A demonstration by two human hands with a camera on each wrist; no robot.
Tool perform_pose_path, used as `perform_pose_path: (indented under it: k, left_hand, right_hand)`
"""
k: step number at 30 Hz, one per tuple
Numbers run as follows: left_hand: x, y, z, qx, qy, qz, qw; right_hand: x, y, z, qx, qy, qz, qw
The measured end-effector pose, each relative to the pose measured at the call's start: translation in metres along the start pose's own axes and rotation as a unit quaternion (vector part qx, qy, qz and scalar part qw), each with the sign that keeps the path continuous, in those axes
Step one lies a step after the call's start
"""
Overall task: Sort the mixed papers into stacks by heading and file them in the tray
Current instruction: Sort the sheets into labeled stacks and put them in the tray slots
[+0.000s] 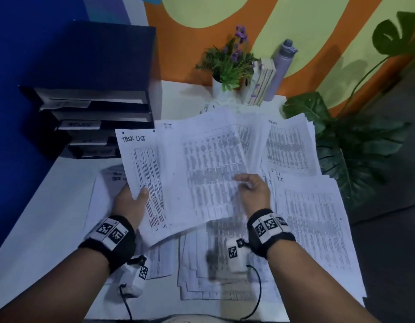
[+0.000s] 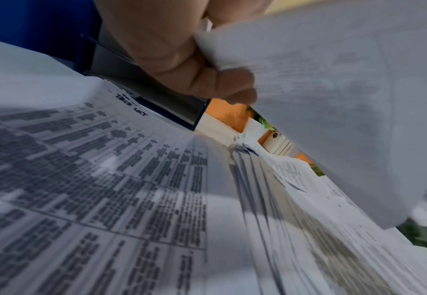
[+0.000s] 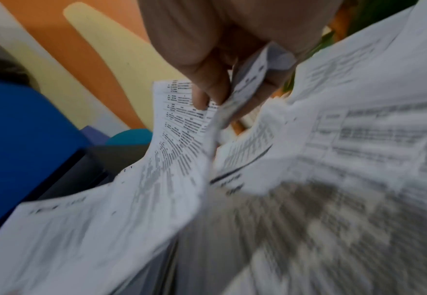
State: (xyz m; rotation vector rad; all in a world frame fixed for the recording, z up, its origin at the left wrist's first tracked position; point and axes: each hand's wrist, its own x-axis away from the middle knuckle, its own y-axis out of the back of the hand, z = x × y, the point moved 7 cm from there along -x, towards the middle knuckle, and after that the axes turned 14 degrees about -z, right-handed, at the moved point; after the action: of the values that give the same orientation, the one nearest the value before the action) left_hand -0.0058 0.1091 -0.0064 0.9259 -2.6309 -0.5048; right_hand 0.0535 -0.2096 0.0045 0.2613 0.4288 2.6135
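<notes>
Papers [image 1: 225,264] lie spread in overlapping stacks on the white surface [image 1: 50,217] right below your wrists. Above them your left hand [image 1: 132,201] pinches the edge of the sheet headed "TASK LIST" [image 1: 141,164], thumb on top, fingers curled beneath, while your right hand [image 1: 254,191] pinches another printed sheet [image 1: 208,173] between thumb and fingers. Farther back on the left stands the black tiered tray [image 1: 97,108], with a potted plant [image 1: 229,64] against the wall.
</notes>
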Motion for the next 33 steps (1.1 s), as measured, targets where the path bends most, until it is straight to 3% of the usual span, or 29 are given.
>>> perform_pose_path:
  k: [5, 7, 12, 18, 21, 24, 26, 28, 29, 30, 31, 33]
  left_hand:
    - [0.012, -0.029, 0.006, 0.017, 0.038, 0.030, 0.999]
    - [0.019, -0.037, 0.003, 0.010, 0.035, 0.034, 0.999]
    - [0.036, -0.053, -0.006, -0.004, 0.025, 0.026, 0.999]
    - [0.045, -0.081, -0.008, 0.019, 0.049, 0.056, 0.997]
    - [0.049, -0.095, -0.016, 0.005, 0.041, 0.073, 0.996]
    - [0.053, -0.106, -0.028, -0.003, 0.042, 0.085, 0.995]
    - [0.055, -0.115, -0.033, -0.010, 0.041, 0.098, 0.994]
    - [0.058, -0.123, -0.039, -0.003, 0.037, 0.112, 0.993]
    - [0.060, -0.128, -0.042, 0.000, 0.033, 0.118, 0.992]
    - [0.062, -0.131, -0.045, 0.002, 0.031, 0.123, 0.992]
    - [0.064, -0.135, -0.047, 0.005, 0.031, 0.128, 0.991]
    - [0.067, -0.142, -0.049, 0.010, 0.027, 0.137, 0.990]
  right_hand:
    - [-0.081, 0.068, 0.016, 0.028, 0.019, -0.071, 0.997]
    - [-0.108, 0.102, 0.020, 0.028, 0.018, -0.129, 0.991]
    - [-0.151, 0.175, -0.002, 0.010, -0.064, -0.243, 0.968]
    - [-0.114, 0.224, -0.076, 0.182, -0.124, -0.283, 0.934]
    - [-0.090, 0.238, -0.110, 0.261, -0.143, -0.258, 0.919]
    - [-0.074, 0.241, -0.105, 0.392, -0.107, -0.260, 0.876]
    - [-0.073, 0.228, -0.092, 0.401, -0.049, -0.263, 0.876]
    - [-0.075, 0.198, -0.078, 0.296, -0.005, -0.194, 0.935]
    - [-0.071, 0.176, -0.071, 0.186, -0.007, -0.125, 0.974]
    - [-0.062, 0.152, -0.061, 0.084, -0.034, -0.042, 0.995]
    - [-0.051, 0.129, -0.053, 0.004, -0.065, 0.038, 0.997]
    - [-0.037, 0.096, -0.043, -0.023, -0.083, 0.131, 0.988]
